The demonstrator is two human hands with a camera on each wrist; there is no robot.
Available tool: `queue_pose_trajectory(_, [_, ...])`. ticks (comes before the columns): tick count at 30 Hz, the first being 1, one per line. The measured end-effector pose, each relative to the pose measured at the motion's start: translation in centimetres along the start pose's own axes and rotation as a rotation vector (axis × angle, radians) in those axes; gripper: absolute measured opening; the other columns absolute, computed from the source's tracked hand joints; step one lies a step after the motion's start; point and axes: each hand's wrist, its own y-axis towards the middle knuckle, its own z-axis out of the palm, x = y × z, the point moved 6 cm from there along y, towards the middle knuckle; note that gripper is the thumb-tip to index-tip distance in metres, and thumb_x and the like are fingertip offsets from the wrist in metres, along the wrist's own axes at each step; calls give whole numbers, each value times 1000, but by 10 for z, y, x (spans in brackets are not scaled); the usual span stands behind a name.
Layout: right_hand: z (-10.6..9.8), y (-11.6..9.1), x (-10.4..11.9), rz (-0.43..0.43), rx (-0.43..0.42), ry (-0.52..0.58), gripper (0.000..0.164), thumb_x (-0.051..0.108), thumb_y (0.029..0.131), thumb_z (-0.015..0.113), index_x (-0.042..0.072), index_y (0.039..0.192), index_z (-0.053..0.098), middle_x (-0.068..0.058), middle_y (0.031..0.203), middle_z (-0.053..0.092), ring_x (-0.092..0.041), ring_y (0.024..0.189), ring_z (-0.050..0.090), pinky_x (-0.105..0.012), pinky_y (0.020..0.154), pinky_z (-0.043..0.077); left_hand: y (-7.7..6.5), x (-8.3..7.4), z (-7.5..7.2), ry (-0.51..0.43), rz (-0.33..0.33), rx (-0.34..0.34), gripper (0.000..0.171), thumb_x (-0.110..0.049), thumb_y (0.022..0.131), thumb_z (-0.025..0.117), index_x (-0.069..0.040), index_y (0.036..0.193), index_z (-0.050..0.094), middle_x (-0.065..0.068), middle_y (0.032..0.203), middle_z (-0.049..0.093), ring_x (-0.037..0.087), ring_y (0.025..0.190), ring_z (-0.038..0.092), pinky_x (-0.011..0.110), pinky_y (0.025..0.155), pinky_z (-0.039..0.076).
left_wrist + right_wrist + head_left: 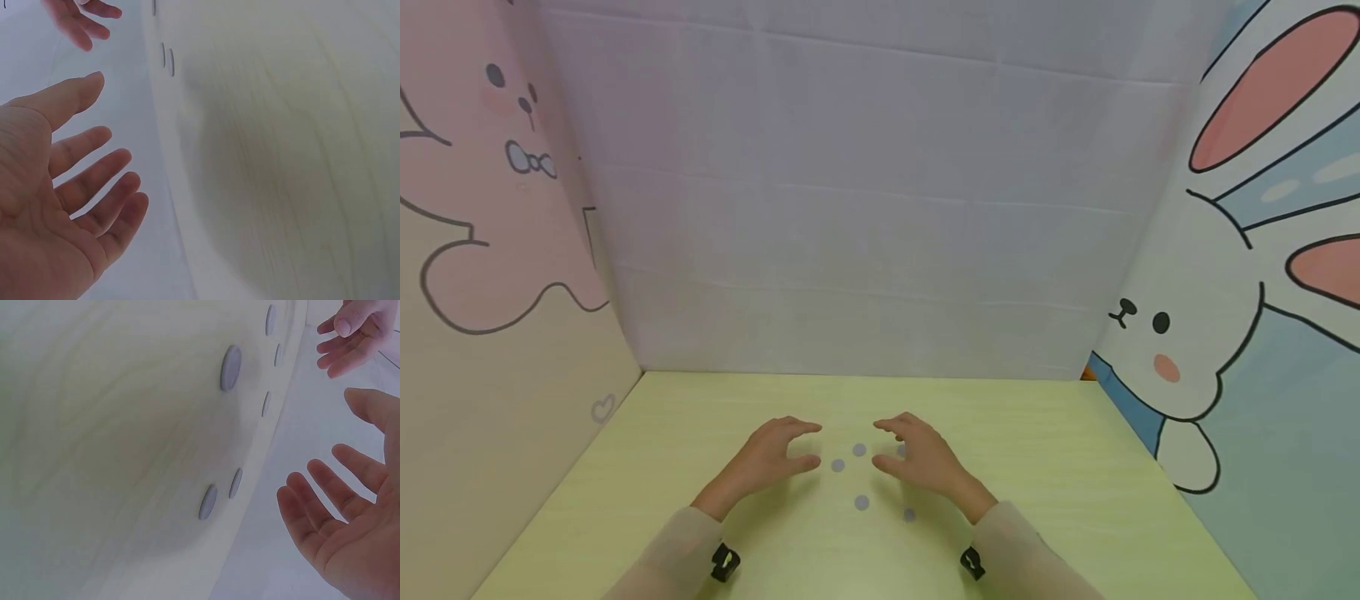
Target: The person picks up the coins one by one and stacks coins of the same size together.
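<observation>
Several small flat grey discs lie on the table between and just in front of the two hands, one grey disc nearer the body and another grey disc close to the left thumb. My left hand hovers above the tabletop with thumb and fingers apart, holding nothing. Facing it, my right hand is also raised and empty, its fingers loosely bent. It partly covers one disc in the head view. From the right wrist, the discs, such as the grey disc, appear as thin rounds below the palm.
The pale yellow-green table ends at a white cloth backdrop. A wall panel with a pink cartoon animal stands at the left, one with a white rabbit at the right. Both sleeves carry a black clip.
</observation>
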Motion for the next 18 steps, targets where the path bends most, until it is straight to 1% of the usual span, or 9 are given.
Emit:
queue_pose_trajectory(5, [8,6,4,-16,22,-25,52,34,97,76,9,142,66,-11,126,67,-32,107,66,-40,82,54,2,1,5,1,-17,7,46,-28,93,84,-11,135,72,10,132,71,38,124,63,59,105,48])
queue_pose_trajectory(9, [14,9,7,-8,47,-38,51,33,97,77,10,141,67,-10,126,67,-32,108,66,-39,84,55,1,0,7,-10,-5,13,41,-25,93,85,-9,129,74,10,123,73,36,112,67,55,93,54])
queue_pose_trajectory(15, [18,11,13,-17,69,-56,45,28,97,78,9,137,69,-11,122,67,-32,104,68,-39,84,57,1,-4,9,-12,12,26,36,-23,91,86,-7,123,76,10,117,74,34,103,68,48,85,55])
queue_pose_trajectory(18, [21,13,15,-20,81,-57,43,25,97,78,8,135,70,-11,119,68,-31,103,68,-37,84,57,1,-5,11,-7,-6,19,34,-21,90,87,-7,120,78,8,113,75,31,99,69,45,83,56])
